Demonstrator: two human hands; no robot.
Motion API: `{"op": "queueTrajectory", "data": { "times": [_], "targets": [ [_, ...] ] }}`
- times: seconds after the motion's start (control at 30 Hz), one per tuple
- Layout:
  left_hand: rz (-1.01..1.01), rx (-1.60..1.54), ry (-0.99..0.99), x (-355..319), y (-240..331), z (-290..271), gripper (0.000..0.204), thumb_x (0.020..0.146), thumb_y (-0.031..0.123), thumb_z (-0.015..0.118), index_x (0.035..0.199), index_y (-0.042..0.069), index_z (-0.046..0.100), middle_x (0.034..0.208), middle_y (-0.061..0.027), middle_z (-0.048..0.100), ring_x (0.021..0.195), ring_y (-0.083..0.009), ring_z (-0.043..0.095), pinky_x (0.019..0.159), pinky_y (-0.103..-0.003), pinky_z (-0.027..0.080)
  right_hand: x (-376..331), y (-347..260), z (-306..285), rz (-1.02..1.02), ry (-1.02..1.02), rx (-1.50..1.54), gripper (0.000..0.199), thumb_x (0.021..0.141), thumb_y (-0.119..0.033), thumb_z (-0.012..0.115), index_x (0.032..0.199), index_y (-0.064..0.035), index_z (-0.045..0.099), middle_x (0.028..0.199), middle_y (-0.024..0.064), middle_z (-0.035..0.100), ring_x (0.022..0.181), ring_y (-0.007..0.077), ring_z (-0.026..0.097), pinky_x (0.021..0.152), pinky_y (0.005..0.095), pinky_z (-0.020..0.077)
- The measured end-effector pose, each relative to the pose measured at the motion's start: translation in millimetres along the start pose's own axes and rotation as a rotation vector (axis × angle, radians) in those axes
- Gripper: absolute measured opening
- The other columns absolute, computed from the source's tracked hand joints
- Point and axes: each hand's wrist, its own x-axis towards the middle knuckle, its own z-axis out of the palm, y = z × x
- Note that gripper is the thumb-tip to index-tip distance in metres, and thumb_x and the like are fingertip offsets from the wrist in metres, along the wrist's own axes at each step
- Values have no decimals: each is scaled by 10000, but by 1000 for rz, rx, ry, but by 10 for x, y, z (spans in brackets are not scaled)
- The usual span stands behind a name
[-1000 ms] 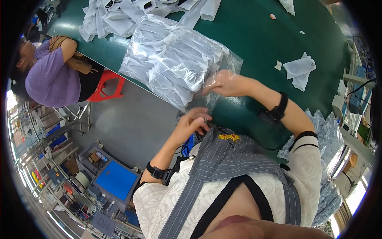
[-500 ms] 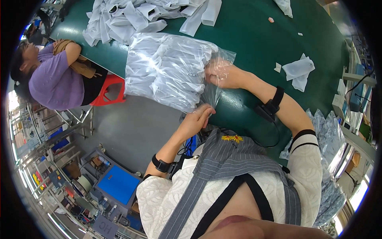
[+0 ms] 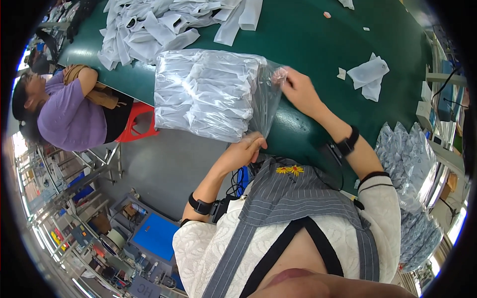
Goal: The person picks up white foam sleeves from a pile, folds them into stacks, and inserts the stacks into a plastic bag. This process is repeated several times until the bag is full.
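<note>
A large clear plastic bag [image 3: 203, 94], packed with rows of small white pouches, lies on the green table [image 3: 308, 44] and juts over its near edge. Its open mouth faces right. My left hand [image 3: 243, 152] pinches the near corner of the mouth between thumb and fingers. At the far corner of the mouth, my right hand [image 3: 298, 89] is closed on the film, its fingers partly seen through the plastic. The loose film is stretched between both hands.
A heap of loose white pouches [image 3: 149, 30] covers the far left of the table. Two stray pouches [image 3: 368, 77] lie at the right. More filled bags [image 3: 405, 164] stand beyond my right arm. A person in purple [image 3: 74, 111] sits at the left by a red stool [image 3: 136, 121].
My right hand has come out of the bag's mouth to its far corner, drawing the film taut. The pouches inside look more evenly lined up. My left hand stays put.
</note>
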Motion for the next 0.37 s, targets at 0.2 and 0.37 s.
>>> {"op": "queueTrajectory", "data": {
  "times": [0.2, 0.37],
  "targets": [
    [-32, -143, 27, 143, 182, 259, 335, 1038, 276, 384, 902, 27, 561, 555, -31, 516, 431, -99, 469, 439, -229, 382, -843, -257, 191, 626, -339, 613, 463, 979, -443, 487, 992, 1, 614, 820, 80, 669, 728, 129, 617, 632, 310, 493],
    [35, -35, -298, 55, 315, 316, 319, 1034, 247, 372, 1114, 63, 619, 691, -72, 634, 550, -114, 608, 501, -242, 482, -771, -244, 274, 644, -480, 528, 517, 947, -524, 505, 1000, -25, 631, 741, 65, 675, 727, 160, 629, 643, 336, 497]
  ]
}}
